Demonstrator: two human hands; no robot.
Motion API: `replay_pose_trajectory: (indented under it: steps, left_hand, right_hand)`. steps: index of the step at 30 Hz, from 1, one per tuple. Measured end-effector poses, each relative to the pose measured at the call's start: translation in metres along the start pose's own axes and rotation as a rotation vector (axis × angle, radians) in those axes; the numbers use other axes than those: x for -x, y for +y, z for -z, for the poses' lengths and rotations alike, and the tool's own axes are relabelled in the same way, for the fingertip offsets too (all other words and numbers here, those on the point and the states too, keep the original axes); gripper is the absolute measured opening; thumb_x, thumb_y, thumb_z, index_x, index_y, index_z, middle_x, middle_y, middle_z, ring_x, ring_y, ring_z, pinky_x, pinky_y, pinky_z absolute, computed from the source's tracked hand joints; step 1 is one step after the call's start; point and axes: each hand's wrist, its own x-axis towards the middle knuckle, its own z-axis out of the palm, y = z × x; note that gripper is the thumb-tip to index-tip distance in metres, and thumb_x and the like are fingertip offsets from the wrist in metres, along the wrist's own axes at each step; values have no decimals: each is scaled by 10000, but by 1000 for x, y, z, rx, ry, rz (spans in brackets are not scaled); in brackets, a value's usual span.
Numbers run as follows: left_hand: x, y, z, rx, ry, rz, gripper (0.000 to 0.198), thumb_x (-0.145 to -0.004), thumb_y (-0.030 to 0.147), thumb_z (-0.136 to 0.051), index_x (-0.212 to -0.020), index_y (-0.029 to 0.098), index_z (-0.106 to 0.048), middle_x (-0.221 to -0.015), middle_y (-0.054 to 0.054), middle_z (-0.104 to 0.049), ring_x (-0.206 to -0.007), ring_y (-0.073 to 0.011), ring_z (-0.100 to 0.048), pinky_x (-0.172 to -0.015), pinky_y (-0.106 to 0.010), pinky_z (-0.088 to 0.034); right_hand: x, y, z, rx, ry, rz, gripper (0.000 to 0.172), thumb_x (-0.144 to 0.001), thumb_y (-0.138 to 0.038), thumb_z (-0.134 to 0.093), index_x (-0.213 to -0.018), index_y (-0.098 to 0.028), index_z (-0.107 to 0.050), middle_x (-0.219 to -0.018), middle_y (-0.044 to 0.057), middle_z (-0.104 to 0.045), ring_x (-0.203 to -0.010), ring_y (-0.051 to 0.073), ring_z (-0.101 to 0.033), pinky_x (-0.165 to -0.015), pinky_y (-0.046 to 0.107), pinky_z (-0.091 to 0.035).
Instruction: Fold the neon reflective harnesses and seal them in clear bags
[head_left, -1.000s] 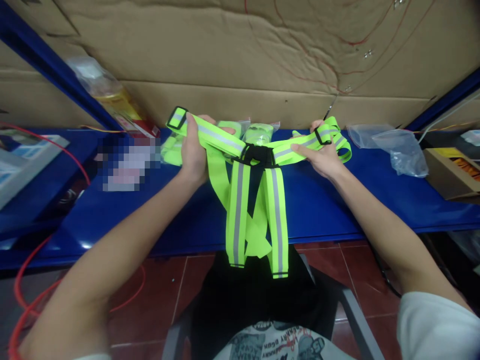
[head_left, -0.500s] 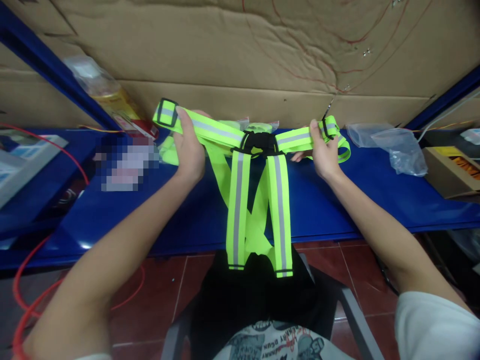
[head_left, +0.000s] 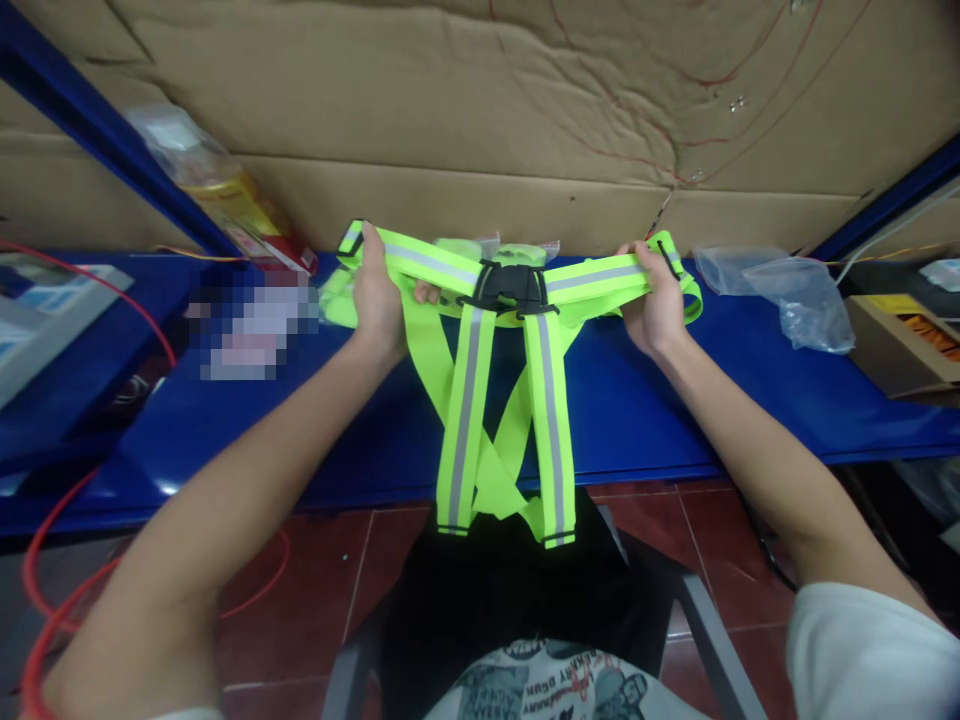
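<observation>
A neon-yellow reflective vest harness with grey stripes is stretched between both hands above the blue shelf. My left hand grips its waist strap on the left, thumb on top, near a black slider. My right hand is closed round the same strap on the right, beside another black slider. Midway between them sits a black buckle, its halves joined. Two shoulder straps hang from beside the buckle toward my lap, with crossed straps behind them. Some fingers are hidden behind the strap.
More neon-yellow bands in clear bags lie behind the harness. A bottle of yellow liquid stands at the back left. Clear plastic bags and a cardboard box are on the right. A red hose loops at lower left.
The waist strap is pulled straighter and the buckle now faces me more fully. My right hand has shifted slightly right along the strap; the hanging straps have swung a little left.
</observation>
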Motion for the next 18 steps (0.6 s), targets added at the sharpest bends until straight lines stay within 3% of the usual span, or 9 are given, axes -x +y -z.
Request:
replay_pose_trajectory:
  steps: [3,7,10,12,16,18]
  left_hand:
    - [6,-5,-8,-2,19,-107,779,-1014,892,-244,-793,242,-611,-449,43,-411,-417,-142,-401,-465,-301,-348]
    - [15,-7,-16,34,77,-122,551,-1111,709,-344,-1128,254,-654,-672,15,-682,-630,-183,-661,-647,-310,-523]
    - [17,-1,-18,94,69,-121,442,-1147,595,-299,-1107,261,-586,-859,-14,-791,-864,-219,-756,-865,-379,-593]
    - [18,7,-17,75,40,-111,401,-1110,623,-363,-1060,292,-584,-1001,-18,-824,-1033,-258,-764,-949,-447,-602]
    - [20,19,-14,-45,-39,-138,412,-946,757,-549,-1013,361,-639,-1158,27,-817,-1331,-329,-674,-991,-527,-599]
    - [21,20,-12,-75,-63,-164,435,-901,786,-574,-1019,374,-649,-1129,32,-816,-1367,-337,-655,-994,-538,-593]
  right_hand:
    - [1,2,-2,-85,30,-15,445,-818,-696,-723,-887,-283,-570,-959,48,-717,-1043,287,-725,-800,401,-609]
    - [4,0,-6,-167,12,-61,415,-838,-654,-695,-1024,-299,-589,-998,44,-755,-1100,297,-731,-821,430,-620]
    - [5,-5,-6,-187,-32,-70,432,-835,-649,-711,-1046,-304,-561,-1034,40,-772,-1122,307,-734,-857,467,-623]
    - [3,-9,-4,-211,-67,-60,422,-831,-619,-743,-1042,-310,-549,-1015,28,-765,-1140,311,-734,-886,485,-621]
    - [1,-18,3,-318,-61,-89,386,-800,-495,-812,-1061,-325,-584,-847,-2,-691,-1156,317,-735,-931,500,-617]
    - [2,-22,4,-316,-62,-100,367,-825,-565,-794,-1023,-320,-606,-816,15,-668,-1147,334,-732,-925,524,-622]
